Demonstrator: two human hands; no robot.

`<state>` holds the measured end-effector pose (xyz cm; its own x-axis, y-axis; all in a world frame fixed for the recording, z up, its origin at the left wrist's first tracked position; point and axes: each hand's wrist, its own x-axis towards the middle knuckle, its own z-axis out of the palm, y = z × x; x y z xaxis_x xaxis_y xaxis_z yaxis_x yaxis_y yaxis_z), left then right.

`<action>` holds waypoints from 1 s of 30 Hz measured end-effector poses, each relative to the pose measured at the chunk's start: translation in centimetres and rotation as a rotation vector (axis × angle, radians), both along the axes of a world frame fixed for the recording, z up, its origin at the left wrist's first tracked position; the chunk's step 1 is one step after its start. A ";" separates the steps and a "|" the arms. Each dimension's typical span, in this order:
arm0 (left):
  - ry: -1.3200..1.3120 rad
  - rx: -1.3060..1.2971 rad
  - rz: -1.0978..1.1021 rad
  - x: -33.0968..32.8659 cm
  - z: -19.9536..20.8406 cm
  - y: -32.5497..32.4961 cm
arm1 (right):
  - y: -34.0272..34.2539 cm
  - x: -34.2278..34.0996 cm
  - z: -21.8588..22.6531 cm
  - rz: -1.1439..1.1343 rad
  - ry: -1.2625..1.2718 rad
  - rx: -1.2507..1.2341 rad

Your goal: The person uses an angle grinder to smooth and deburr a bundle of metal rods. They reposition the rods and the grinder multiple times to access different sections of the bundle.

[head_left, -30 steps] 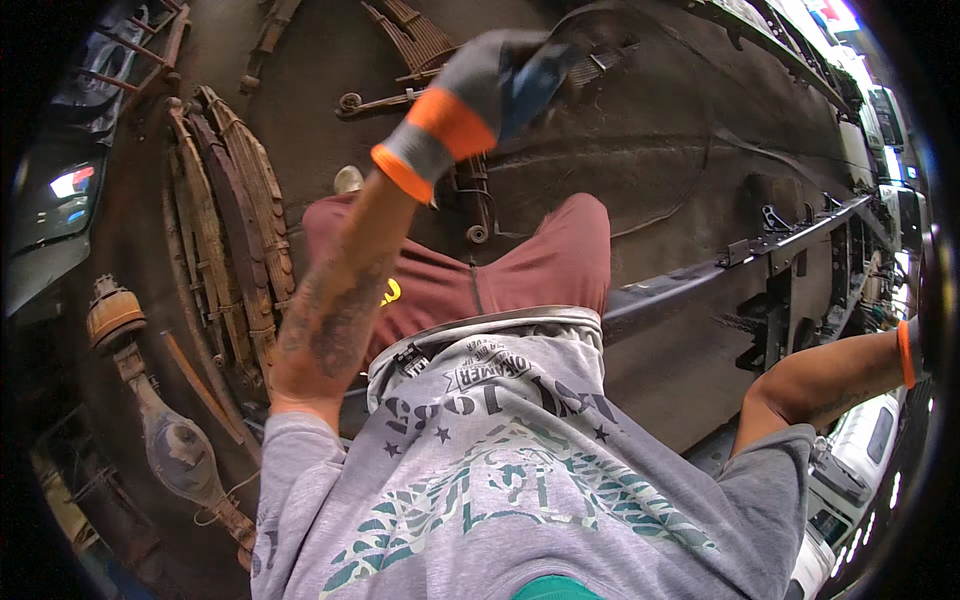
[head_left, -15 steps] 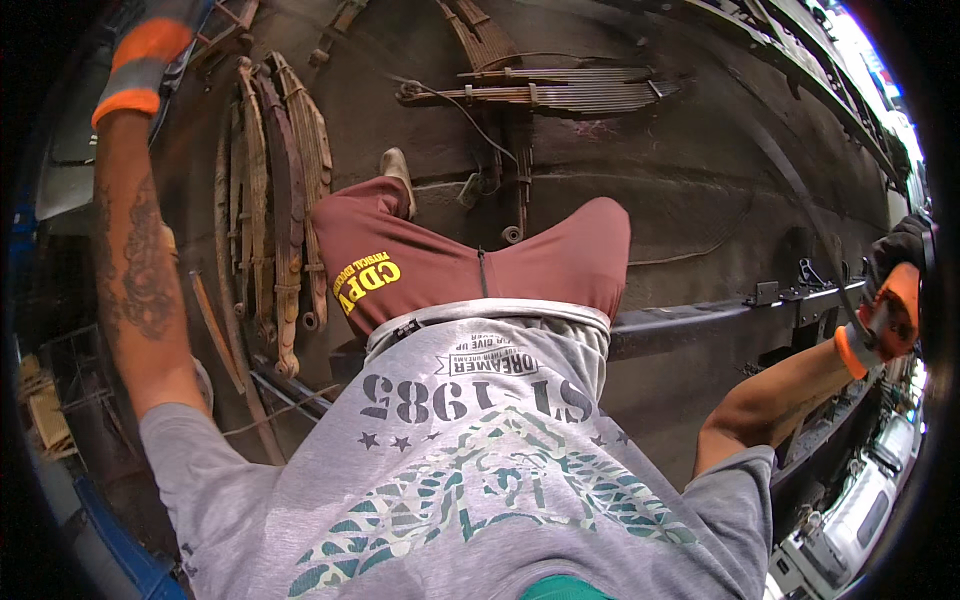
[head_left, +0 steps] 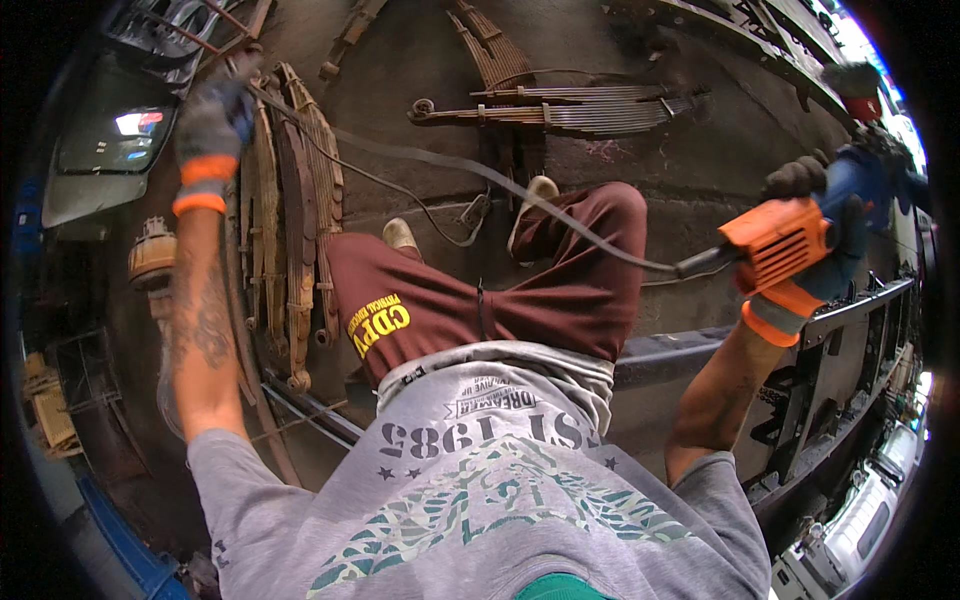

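My right hand (head_left: 845, 250), in a dark glove with an orange and grey cuff, is closed round an orange corded power tool (head_left: 775, 245). Its vented rear end faces me; its far end is unclear near the right rim. A grey power cable (head_left: 520, 187) leaves the tool and sweeps left across my knees to my left hand (head_left: 212, 125). That gloved hand is motion-blurred and appears closed on the cable, above the far end of several rusty leaf springs (head_left: 290, 200). From there the cable drops back to the floor between my feet.
Another leaf spring stack (head_left: 570, 110) lies on the floor ahead, across further spring leaves (head_left: 490, 50). A dark metal frame rail (head_left: 680, 350) runs to my right. Left are a vehicle windshield (head_left: 115, 130) and an orange-topped round part (head_left: 153, 250). A white truck (head_left: 860, 510) stands lower right.
My left hand has come inward and down from the upper left rim. My right hand has moved up and inward, bringing the orange tool into view. The cable now stretches between both hands.
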<state>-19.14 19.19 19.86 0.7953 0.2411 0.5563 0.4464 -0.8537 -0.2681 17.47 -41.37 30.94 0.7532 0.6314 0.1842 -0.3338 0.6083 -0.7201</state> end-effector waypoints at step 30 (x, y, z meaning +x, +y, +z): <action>0.746 -0.914 0.274 13.2 -33.9 4.4 | 25.5 1.1 -32.8 -0.675 0.334 -0.867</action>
